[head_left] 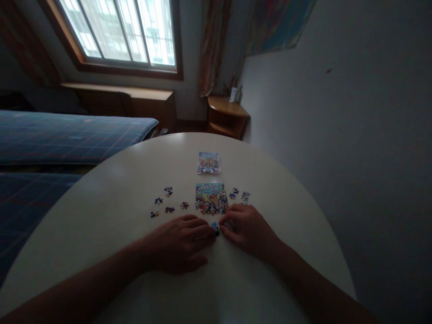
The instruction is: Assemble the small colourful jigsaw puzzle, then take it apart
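Note:
A small blue and dark jigsaw puzzle piece (215,226) lies on the table between my hands. My left hand (180,243) rests flat with its fingers stretched out, the fingertips at the piece's lower left edge and the thumb apart. From the other side, my right hand (248,229) is curled, thumb and index fingertips close together at the piece's right edge; anything between them is too small to make out. Just beyond the fingers sits a colourful picture sheet (211,197), with puzzle pieces along its lower edge. Further back lies a printed packet (208,163).
Several loose puzzle pieces (169,209) are scattered left of the sheet, others (233,194) on its right. The round white table (118,202) stands beside a wall (337,135). A bed with a blue plaid mattress (67,137) is at left; a corner shelf (227,108) stands behind.

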`<control>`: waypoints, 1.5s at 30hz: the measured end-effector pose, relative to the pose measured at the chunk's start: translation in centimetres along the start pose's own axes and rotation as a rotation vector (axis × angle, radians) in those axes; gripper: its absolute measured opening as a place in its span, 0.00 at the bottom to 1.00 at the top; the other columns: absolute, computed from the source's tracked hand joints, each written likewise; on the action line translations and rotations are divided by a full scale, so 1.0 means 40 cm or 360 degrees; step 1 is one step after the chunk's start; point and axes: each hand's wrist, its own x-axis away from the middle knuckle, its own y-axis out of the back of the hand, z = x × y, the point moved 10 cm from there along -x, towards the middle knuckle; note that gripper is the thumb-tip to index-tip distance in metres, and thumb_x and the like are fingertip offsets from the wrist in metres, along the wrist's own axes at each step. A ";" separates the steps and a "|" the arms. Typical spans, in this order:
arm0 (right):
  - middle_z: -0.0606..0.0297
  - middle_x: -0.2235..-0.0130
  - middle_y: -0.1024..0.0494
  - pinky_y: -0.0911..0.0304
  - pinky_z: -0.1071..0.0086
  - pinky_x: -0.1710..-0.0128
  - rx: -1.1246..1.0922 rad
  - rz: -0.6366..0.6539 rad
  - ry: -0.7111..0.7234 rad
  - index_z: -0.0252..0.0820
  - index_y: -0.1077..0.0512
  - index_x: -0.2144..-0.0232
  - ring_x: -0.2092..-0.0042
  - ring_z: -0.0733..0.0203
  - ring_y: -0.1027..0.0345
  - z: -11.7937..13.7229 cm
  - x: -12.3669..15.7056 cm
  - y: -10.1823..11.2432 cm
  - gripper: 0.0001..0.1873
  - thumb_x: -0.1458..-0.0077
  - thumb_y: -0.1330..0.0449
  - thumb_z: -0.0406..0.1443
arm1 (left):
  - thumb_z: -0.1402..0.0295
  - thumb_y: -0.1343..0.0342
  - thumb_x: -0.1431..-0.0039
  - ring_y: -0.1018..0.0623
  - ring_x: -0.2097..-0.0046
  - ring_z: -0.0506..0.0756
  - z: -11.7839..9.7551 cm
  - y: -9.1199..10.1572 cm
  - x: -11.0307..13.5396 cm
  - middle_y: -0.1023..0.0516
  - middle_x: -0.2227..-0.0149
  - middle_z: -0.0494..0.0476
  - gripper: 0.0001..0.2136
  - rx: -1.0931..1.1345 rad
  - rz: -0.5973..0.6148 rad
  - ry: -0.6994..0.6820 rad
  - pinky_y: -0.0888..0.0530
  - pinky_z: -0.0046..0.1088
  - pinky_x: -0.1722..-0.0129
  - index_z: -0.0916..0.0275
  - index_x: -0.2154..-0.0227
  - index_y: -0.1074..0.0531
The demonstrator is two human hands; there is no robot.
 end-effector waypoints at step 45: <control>0.63 0.57 0.20 0.32 0.64 0.55 0.0015 0.0106 0.0500 0.45 0.22 0.61 0.57 0.59 0.28 0.052 0.017 -0.006 0.12 0.42 0.43 0.27 | 0.62 0.47 0.36 0.24 0.53 0.59 -0.001 0.019 0.002 0.23 0.54 0.60 0.13 0.0061 -0.0107 0.0013 0.28 0.37 0.50 0.61 0.52 0.30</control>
